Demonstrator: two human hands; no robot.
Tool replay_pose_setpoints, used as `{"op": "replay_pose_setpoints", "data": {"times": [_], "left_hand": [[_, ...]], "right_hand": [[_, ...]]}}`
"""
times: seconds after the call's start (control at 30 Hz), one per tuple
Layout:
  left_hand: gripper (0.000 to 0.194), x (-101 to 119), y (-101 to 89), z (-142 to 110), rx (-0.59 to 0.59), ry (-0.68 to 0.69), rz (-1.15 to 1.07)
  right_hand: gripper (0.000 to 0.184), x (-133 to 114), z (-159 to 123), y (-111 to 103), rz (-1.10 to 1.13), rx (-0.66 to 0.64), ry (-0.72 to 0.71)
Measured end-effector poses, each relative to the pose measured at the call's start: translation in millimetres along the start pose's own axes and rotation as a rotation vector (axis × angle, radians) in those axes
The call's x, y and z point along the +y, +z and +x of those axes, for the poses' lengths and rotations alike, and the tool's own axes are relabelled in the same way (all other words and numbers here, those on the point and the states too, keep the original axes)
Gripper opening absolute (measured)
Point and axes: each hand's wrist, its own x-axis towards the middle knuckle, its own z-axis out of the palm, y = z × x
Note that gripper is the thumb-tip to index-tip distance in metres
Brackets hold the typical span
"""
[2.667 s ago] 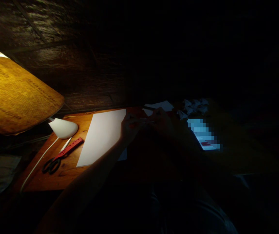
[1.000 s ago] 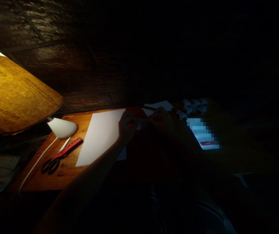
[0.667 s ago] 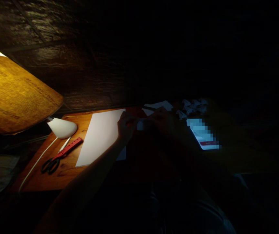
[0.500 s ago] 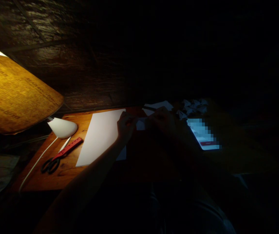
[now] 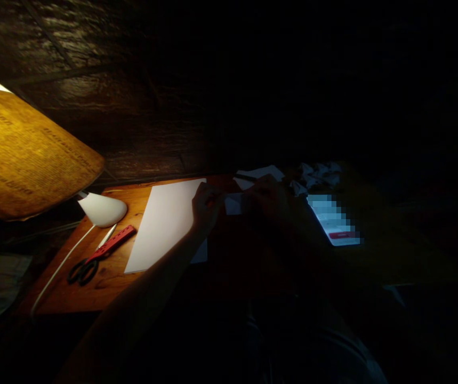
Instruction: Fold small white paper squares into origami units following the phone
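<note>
A small folded piece of white paper (image 5: 233, 204) is held up between my two hands over the dark middle of the table. My left hand (image 5: 207, 205) pinches its left edge, fingers closed, in front of the right border of a large white sheet (image 5: 165, 224). At the other edge, my right hand (image 5: 266, 197) is closed on the paper too, though deep shadow hides most of its fingers. Crease lines show faintly on the small paper. Behind my right hand lie further white paper pieces (image 5: 271, 172) with a dark strip across them.
Scissors with black handles (image 5: 82, 272) and a red perforated strip (image 5: 112, 244) lie left on the wooden table (image 5: 104, 296). A lamp (image 5: 103, 209) with a yellow shade (image 5: 32, 152) lights that side. Several folded paper shapes (image 5: 319, 175) sit behind a lit phone (image 5: 332, 218).
The small paper has turned from edge-on to show its flat face between my hands. My left hand has shifted slightly left. The phone, scissors and lamp stay put.
</note>
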Motion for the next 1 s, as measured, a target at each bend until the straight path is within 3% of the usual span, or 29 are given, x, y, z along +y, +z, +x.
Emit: {"op": "replay_pose_setpoints", "data": {"times": [0.37,0.5,0.7,0.87,1.0], "left_hand": [[0.009,2.3,-0.5,0.4,-0.070,0.066,0.022],[0.014,-1.0,0.1,0.1,-0.090,0.100,0.011],[0.015,-6.3,1.5,-2.8,-0.175,-0.044,-0.050],[0.018,-6.0,5.2,-4.9,-0.242,-0.084,-0.150],[0.009,-11.1,7.3,-5.1,-0.263,-0.192,-0.204]], "right_hand": [[0.012,0.7,2.1,0.9,0.018,-0.037,-0.018],[0.012,-7.6,0.6,-0.7,0.089,-0.077,0.069],[0.019,-13.5,-2.6,1.2,0.190,-0.064,0.180],[0.022,-5.9,0.1,3.4,0.280,-0.047,0.278],[0.021,3.9,3.8,5.2,0.314,-0.128,0.282]]}}
